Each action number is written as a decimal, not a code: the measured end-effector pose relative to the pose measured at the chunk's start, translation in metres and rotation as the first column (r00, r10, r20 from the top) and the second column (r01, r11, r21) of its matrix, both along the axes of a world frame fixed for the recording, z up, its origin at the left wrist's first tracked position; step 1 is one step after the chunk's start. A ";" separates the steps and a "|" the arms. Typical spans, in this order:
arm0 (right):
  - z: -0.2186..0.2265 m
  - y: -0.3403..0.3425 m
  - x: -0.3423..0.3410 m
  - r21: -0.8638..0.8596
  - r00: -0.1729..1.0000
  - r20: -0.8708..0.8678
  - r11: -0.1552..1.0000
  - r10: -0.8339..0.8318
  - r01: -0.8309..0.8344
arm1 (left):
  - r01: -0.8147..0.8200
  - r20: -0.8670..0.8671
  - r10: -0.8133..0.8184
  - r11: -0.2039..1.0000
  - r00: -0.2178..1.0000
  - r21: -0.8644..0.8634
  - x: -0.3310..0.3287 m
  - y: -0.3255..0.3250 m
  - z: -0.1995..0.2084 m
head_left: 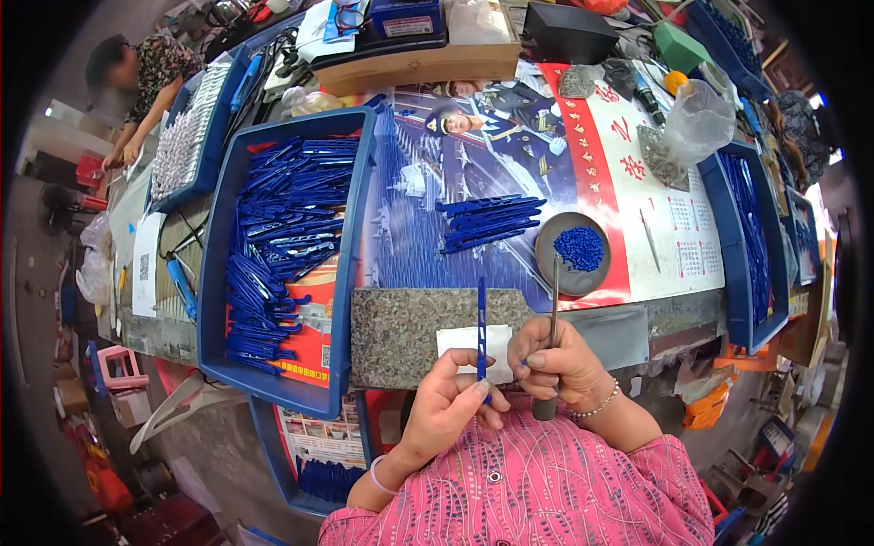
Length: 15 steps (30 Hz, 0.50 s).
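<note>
My left hand (446, 409) is closed, pinching a slim blue plastic strip (482, 318) that stands nearly upright. Close beside it, my right hand (566, 369) grips a thin metal rod tool with a dark handle (544, 409). Between its thumb and forefinger there seems to be a tiny blue piece, too small to make out surely. Beyond the hands is a speckled stone block (391, 332) with a white paper (498, 338) at its right part. A round grey dish (549, 238) holds many small blue pellets (580, 248). Left of the dish lies a loose pile of blue strips (487, 221).
A blue tray (364, 209) full of similar strips stands at left, with another tray (273, 455) below it. More strips fill a blue tray (769, 318) at right. A poster (592, 173) covers the table; a wooden box (419, 68) stands behind. Another person (164, 82) works far left.
</note>
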State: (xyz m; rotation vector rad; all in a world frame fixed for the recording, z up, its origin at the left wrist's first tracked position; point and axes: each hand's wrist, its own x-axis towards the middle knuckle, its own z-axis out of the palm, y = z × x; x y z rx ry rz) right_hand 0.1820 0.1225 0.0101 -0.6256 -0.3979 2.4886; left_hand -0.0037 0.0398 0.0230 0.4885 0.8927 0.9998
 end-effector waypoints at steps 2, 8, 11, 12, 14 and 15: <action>0.003 -0.001 -0.002 0.009 1.000 0.021 1.000 -0.003 0.003 | 0.005 -0.013 -0.005 1.000 1.000 -0.001 0.000 -0.001 0.000; 0.018 -0.005 -0.010 0.222 0.950 0.313 0.973 -0.015 -0.058 | -0.040 0.031 0.041 0.999 0.999 -0.014 0.000 -0.002 0.000; 0.015 -0.012 -0.013 0.451 0.865 0.490 0.881 -0.107 -0.146 | -0.041 0.020 0.042 0.998 0.999 -0.054 0.000 -0.003 0.000; 0.014 -0.015 -0.013 0.571 0.844 0.501 0.806 -0.193 -0.155 | -0.048 -0.007 0.048 0.997 0.999 -0.066 0.001 -0.002 0.000; 0.014 -0.017 -0.012 0.657 0.802 0.556 0.707 -0.220 -0.262 | -0.059 -0.035 0.056 0.995 0.998 -0.085 0.004 -0.001 0.000; 0.014 -0.018 -0.012 0.723 0.757 0.597 0.587 -0.264 -0.366 | -0.088 -0.025 0.086 0.994 0.996 -0.066 0.006 0.000 -0.002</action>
